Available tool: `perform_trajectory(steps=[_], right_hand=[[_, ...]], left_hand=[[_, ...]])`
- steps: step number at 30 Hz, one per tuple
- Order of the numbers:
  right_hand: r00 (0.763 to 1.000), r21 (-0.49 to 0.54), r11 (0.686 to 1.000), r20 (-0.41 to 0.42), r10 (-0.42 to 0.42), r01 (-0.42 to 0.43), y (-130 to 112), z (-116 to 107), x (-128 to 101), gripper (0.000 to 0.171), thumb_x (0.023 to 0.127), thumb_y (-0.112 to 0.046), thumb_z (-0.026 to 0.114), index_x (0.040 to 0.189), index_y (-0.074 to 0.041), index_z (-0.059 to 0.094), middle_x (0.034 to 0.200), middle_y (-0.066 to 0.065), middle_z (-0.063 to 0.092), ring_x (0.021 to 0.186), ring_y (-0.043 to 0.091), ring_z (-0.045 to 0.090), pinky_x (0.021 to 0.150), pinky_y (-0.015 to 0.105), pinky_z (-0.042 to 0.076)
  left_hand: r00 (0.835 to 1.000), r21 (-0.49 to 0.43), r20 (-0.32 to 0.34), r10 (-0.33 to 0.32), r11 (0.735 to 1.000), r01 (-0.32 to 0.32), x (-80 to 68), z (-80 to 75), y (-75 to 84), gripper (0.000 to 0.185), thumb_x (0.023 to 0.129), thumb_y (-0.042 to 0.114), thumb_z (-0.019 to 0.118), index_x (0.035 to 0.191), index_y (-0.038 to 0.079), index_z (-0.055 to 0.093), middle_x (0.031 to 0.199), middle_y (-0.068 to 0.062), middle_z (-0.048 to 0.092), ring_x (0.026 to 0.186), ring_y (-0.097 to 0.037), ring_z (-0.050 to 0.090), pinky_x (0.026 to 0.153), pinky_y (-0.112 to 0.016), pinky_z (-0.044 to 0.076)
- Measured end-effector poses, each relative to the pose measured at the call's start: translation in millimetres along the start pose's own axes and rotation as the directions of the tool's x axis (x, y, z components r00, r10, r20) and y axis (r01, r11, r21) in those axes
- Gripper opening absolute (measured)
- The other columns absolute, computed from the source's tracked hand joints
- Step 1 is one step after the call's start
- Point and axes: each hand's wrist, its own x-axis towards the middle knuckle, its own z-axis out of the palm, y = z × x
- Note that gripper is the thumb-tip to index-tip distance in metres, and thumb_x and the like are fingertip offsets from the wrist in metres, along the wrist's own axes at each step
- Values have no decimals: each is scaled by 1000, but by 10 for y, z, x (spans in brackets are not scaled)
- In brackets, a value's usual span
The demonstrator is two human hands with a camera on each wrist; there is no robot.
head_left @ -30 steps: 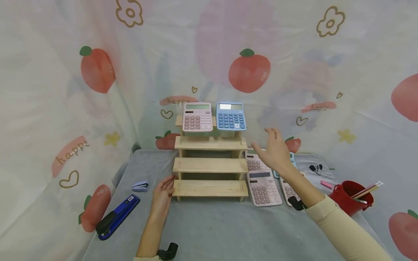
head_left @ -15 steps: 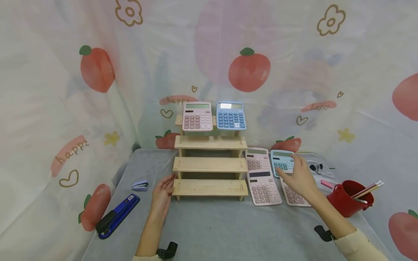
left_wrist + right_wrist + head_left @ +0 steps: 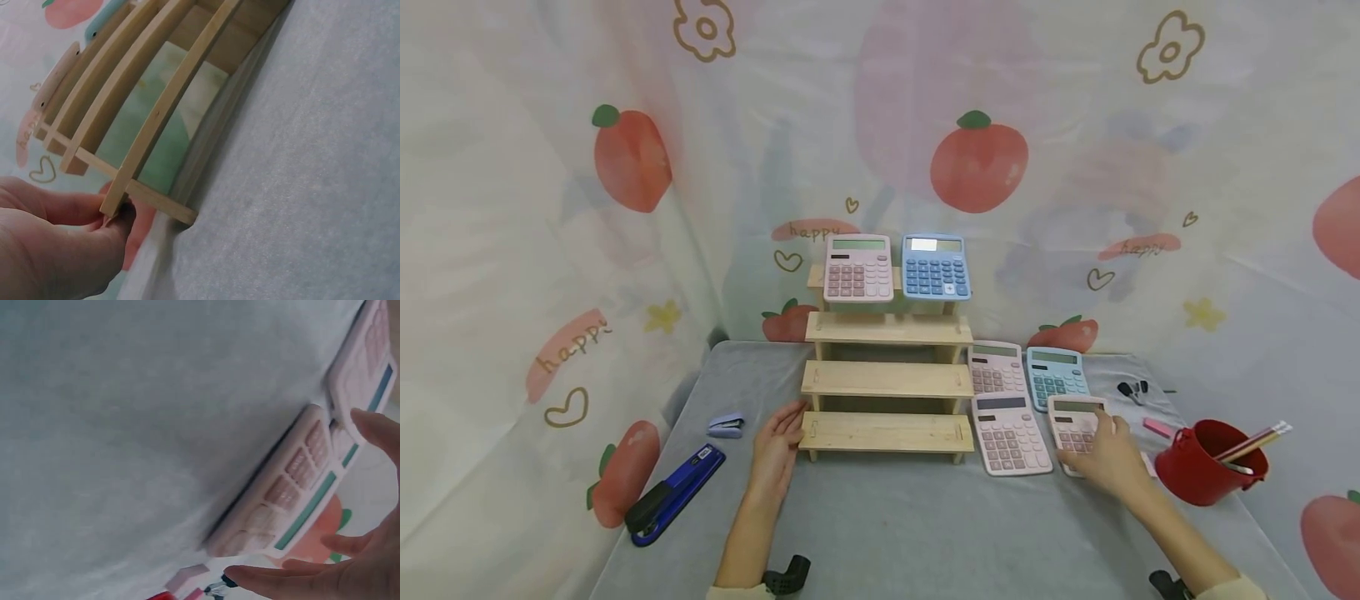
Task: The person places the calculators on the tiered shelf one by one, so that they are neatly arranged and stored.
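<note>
A wooden stepped shelf point(image 3: 886, 379) stands mid-table, with a pink calculator point(image 3: 857, 268) and a blue calculator point(image 3: 936, 268) on its top step. My left hand point(image 3: 777, 442) rests flat on the cloth, its fingertips point(image 3: 115, 215) touching the left end of the bottom step point(image 3: 156, 119). To the right of the shelf lie several calculators: two pink point(image 3: 996, 368) point(image 3: 1009, 433), one teal point(image 3: 1056, 377) and a front-right pink calculator point(image 3: 1072, 414). My right hand point(image 3: 1103, 450) lies over that last one point(image 3: 281, 494), with its fingers point(image 3: 378, 434) spread about its edges and not closed.
A dark blue stapler point(image 3: 673, 496) and a small lavender stapler point(image 3: 725, 426) lie at the left. At the right stand a red cup with pencils point(image 3: 1208, 462), a pink eraser point(image 3: 1157, 427) and black clips point(image 3: 1131, 389). Grey cloth point(image 3: 887, 533) covers the table; printed curtains hang behind.
My right hand came down from beside the shelf, passed the teal calculator and settled over the front-right pink calculator. The left hand has stayed at the shelf's end.
</note>
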Motion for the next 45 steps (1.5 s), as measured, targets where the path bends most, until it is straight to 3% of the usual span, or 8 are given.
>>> perform_trajectory(steps=[6, 13, 23, 28, 33, 40, 45], right_hand=[[1000, -12, 1000, 11, 4, -4, 157, 136, -2, 125, 76, -50, 88, 150, 22, 19, 143, 51, 22, 115, 66, 45, 89, 78, 45], [999, 18, 1000, -38, 17, -16, 183, 217, 3, 121, 76, -43, 88, 154, 17, 18, 146, 51, 17, 112, 70, 46, 87, 79, 45], [999, 42, 999, -36, 33, -32, 131, 165, -20, 121, 79, -42, 85, 158, 13, 11, 150, 49, 14, 111, 70, 45, 85, 80, 45], [995, 51, 998, -87, 38, -33, -14, 85, -59, 118, 79, -41, 84, 158, 11, 13, 151, 47, 16, 112, 68, 43, 84, 81, 44], [984, 58, 998, -174, -23, 34, -211, -28, -142, 114, 82, -40, 83, 159, 9, 15, 151, 45, 19, 108, 64, 49, 83, 77, 48], [941, 81, 982, -310, -138, 170, -586, -255, -273, 107, 80, -34, 87, 159, 5, 24, 154, 38, 24, 109, 59, 51, 85, 76, 48], [917, 89, 969, -352, -186, 231, -877, -443, -349, 102, 82, -35, 86, 159, 0, 29, 156, 32, 26, 105, 52, 53, 81, 71, 51]], left_hand=[[1000, 10, 4, -17, 1000, 17, 8, 15, 2, 61, 92, -23, 43, 151, -10, 42, 158, -25, 43, 150, -29, 38, 118, -38, 36], [1000, 13, 1, -4, 1000, 4, -8, 10, 5, 60, 92, -22, 43, 151, -9, 43, 158, -26, 43, 150, -31, 38, 110, -28, 43], [1000, 18, 13, 8, 1000, -9, -30, -1, -4, 60, 93, -22, 43, 151, -11, 41, 159, -28, 41, 151, -32, 37, 117, -35, 38], [1000, 8, 12, 5, 1000, -5, -27, 6, 14, 60, 93, -22, 43, 152, -11, 40, 158, -28, 41, 151, -32, 36, 120, -41, 33], [1000, 19, 11, -1, 1000, 1, -32, 11, 20, 59, 94, -21, 43, 152, -10, 40, 158, -26, 41, 151, -32, 37, 121, -43, 32], [1000, 9, 16, -2, 1000, 2, -28, 14, 11, 60, 94, -22, 43, 152, -11, 39, 158, -27, 40, 151, -32, 36, 122, -46, 29], [1000, 4, 9, -3, 1000, 3, -22, 16, 9, 60, 93, -22, 43, 152, -11, 39, 158, -27, 41, 151, -32, 36, 122, -46, 29]])
